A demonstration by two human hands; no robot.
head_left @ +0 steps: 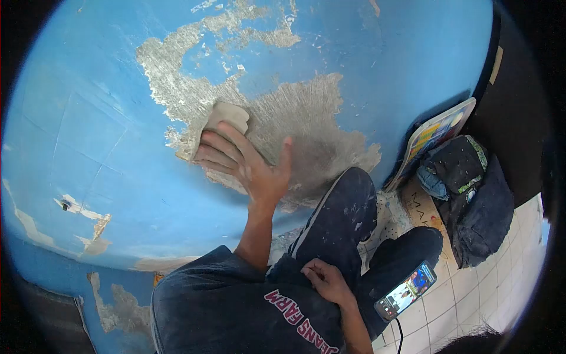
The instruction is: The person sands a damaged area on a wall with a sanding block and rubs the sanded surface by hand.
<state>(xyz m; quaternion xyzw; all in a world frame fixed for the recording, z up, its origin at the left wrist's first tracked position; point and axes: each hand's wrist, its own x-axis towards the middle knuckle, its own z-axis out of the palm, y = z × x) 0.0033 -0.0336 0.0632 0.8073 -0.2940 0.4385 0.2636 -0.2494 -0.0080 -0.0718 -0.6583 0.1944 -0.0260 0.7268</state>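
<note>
Patchy blue wall (383,59) backs the sandpaper (229,114), seemingly light, thin and pliable, best pressed mid-sheet, beneath the left hand's (259,174) flattened fingers, thumb apart, while the right hand's (331,284) fingers curl loosely together.

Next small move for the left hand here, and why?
Probably a short stroke of the left hand toward the ragged paint edge: the sheet, likely sandpaper, already lies flat on the wall under its fingers, and that nearby edge looks uneven and flecked.
</note>
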